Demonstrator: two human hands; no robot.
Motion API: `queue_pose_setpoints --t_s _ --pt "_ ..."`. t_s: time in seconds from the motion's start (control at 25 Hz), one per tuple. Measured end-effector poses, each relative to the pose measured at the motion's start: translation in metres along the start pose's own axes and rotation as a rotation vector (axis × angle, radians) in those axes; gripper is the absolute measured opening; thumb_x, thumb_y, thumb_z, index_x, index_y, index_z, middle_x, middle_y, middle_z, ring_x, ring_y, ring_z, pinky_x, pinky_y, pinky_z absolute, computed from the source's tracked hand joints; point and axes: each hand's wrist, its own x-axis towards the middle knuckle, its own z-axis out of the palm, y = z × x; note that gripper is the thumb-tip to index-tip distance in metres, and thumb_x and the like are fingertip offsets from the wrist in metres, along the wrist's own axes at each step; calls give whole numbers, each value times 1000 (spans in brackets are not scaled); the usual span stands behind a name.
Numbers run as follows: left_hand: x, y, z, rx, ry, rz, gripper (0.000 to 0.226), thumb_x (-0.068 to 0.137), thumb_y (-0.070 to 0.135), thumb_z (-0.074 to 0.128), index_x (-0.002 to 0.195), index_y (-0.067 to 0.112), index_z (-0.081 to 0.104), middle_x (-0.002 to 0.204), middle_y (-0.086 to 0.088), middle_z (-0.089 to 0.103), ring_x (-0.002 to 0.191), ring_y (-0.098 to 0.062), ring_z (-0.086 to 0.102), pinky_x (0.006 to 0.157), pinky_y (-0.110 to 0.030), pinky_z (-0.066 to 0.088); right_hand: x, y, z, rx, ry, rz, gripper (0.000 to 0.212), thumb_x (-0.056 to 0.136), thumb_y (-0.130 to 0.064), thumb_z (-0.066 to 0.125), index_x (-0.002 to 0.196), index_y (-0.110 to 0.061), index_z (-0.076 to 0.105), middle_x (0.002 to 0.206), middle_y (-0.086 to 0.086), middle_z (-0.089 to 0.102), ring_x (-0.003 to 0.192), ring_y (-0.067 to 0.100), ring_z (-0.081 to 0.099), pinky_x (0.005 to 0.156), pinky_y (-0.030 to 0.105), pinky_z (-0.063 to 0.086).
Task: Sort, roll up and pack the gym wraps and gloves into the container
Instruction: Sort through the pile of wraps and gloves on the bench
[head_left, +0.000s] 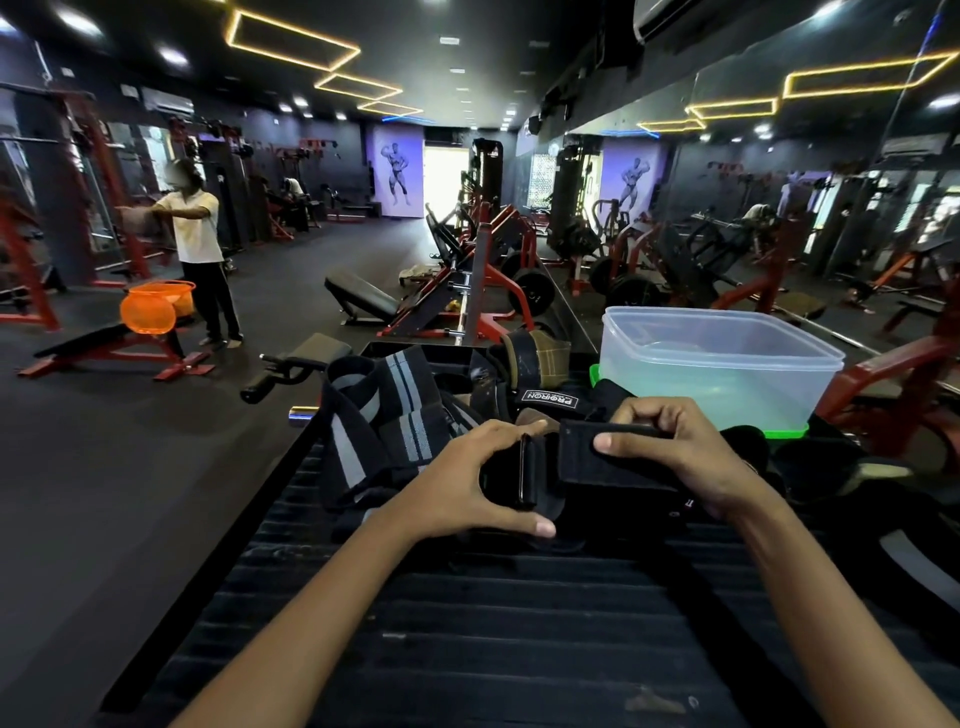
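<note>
Both hands hold one black strap (608, 460) over a black ribbed surface (493, 613). My left hand (467, 480) curls round its end with the metal buckle, thumb underneath. My right hand (675, 447) pinches the flat Velcro part, thumb on top. Behind my left hand lies a black wrap with grey stripes (384, 415), loosely bunched. Further back sits a pile of gloves and straps (524, 371), one with a white label. The clear plastic container (717, 364) stands open at the back right on a green lid (779, 432); I see nothing inside it.
More dark wraps and gloves (826, 467) lie to the right of my right hand. Red gym machines and benches fill the floor behind. A person (200, 249) stands at the far left near an orange basket (150, 306). A mirror covers the right wall.
</note>
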Motion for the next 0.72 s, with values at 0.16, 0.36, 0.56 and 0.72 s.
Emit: queue_pose_setpoints --t_s 0.16,0.36,0.56,0.72 --pt "0 1 5 8 31 -13 93 63 43 88 143 29 44 132 20 51 126 7 44 109 -17 34 0 0 9 -55 -52 4 19 70 -17 77 61 -10 63 59 8 60 53 13 56 51 18 43" --pt "2 7 12 67 35 13 99 62 47 86 146 26 40 132 16 52 126 4 46 109 -20 36 6 8 20 -116 -121 20 28 73 -20 80 68 1 61 63 7 61 59 16 56 57 22 44" --pt "1 7 16 -72 134 -22 72 55 36 93 118 26 60 115 14 63 110 3 58 94 -21 48 7 16 37 -77 -132 -85 34 82 -21 70 98 1 49 92 5 67 85 15 64 77 25 52" --pt "3 4 21 -202 162 -44 68 53 35 94 108 18 58 105 3 61 98 -5 61 81 -17 46 4 18 44 -446 -17 -268 41 79 -49 71 103 -25 49 94 -12 55 89 6 55 80 16 43"
